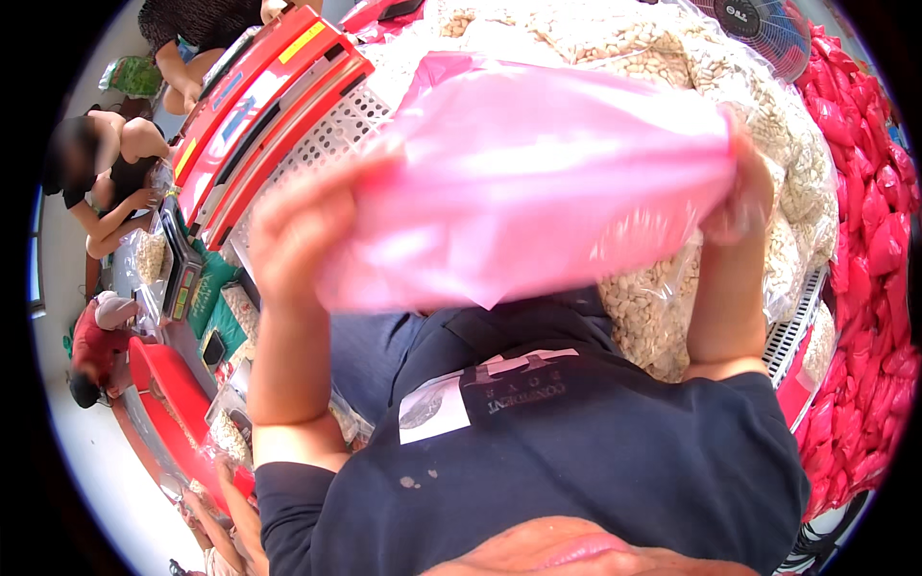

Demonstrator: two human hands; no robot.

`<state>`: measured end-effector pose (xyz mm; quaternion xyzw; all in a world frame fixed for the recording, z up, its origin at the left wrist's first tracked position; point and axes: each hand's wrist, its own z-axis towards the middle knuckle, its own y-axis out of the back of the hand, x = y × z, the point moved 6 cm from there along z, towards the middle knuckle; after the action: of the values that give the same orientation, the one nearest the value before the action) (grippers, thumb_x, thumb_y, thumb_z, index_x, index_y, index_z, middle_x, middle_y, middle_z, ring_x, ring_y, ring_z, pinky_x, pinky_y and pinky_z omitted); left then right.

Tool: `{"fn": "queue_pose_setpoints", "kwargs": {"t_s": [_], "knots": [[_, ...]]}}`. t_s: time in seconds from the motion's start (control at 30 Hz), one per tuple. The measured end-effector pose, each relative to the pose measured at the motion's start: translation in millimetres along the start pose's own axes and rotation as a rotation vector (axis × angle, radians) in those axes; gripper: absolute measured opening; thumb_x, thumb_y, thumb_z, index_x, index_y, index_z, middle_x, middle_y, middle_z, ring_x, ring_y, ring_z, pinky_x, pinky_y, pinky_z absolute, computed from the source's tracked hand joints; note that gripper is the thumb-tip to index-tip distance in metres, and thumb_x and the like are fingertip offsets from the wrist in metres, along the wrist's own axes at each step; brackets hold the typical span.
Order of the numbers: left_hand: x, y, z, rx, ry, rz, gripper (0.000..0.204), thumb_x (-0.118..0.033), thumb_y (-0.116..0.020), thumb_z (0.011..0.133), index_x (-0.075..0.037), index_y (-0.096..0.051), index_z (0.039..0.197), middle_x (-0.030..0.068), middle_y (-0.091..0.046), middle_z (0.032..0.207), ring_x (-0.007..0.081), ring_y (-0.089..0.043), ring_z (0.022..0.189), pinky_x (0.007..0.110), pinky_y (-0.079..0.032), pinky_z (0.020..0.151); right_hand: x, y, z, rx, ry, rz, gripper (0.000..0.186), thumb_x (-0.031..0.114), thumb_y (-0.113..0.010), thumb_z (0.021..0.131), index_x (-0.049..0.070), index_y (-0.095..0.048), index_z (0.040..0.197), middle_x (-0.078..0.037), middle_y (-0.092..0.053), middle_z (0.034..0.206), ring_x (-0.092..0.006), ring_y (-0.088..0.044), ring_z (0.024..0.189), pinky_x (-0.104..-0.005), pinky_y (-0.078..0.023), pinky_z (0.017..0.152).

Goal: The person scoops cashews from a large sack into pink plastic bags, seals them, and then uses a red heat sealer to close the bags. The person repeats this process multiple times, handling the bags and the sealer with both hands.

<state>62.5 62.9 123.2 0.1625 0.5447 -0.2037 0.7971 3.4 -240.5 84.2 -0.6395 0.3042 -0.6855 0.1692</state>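
A glossy pink plastic bag (538,182) is stretched wide between my two hands, in front of my chest. It looks flat, and its surface is slightly blurred by motion. My left hand (307,230) grips its left edge, the fingers bent over the plastic. At the right edge, my right hand (744,197) is closed on the bag, its fingers partly behind the plastic. Beyond and to the right lies a big heap of pale nuts or seeds (653,322) in clear plastic; I cannot tell their exact kind.
Left of the bag stand a red machine (279,96) and a white perforated crate (331,134). Packed pink bags (874,221) pile up at the right, below a fan (759,34). Digital scales (181,264) and a red basin (168,403) are at the left, near several other people (106,158).
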Motion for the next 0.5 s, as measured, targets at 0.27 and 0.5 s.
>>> {"fn": "queue_pose_setpoints", "kwargs": {"t_s": [0.27, 0.5], "knots": [[38, -37, -108, 0.656, 0.479, -0.067, 0.047, -0.011, -0.051, 0.078, 0.008, -0.044, 0.12, 0.0191, -0.062, 0.094, 0.024, -0.062, 0.084, 0.026, -0.043, 0.075, -57, 51, -117, 0.082, -0.604, -0.332, 0.024, 0.011, -0.064, 0.076, -0.008, -0.06, 0.09, -0.007, -0.063, 0.081, -0.0096, -0.057, 0.074, -0.0226, -0.045, 0.067], [56, 10, -103, 0.465, 0.392, 0.266, 0.066, 0.003, -0.062, 0.068, 0.0, -0.036, 0.129, 0.0124, -0.058, 0.097, 0.0219, -0.057, 0.087, 0.029, -0.043, 0.078, -65, 95, -113, 0.086, 0.005, -1.442, 0.018, 0.017, -0.065, 0.076, 0.004, -0.062, 0.089, -0.005, -0.059, 0.066, -0.0105, -0.054, 0.057, -0.0261, -0.042, 0.05]]}}
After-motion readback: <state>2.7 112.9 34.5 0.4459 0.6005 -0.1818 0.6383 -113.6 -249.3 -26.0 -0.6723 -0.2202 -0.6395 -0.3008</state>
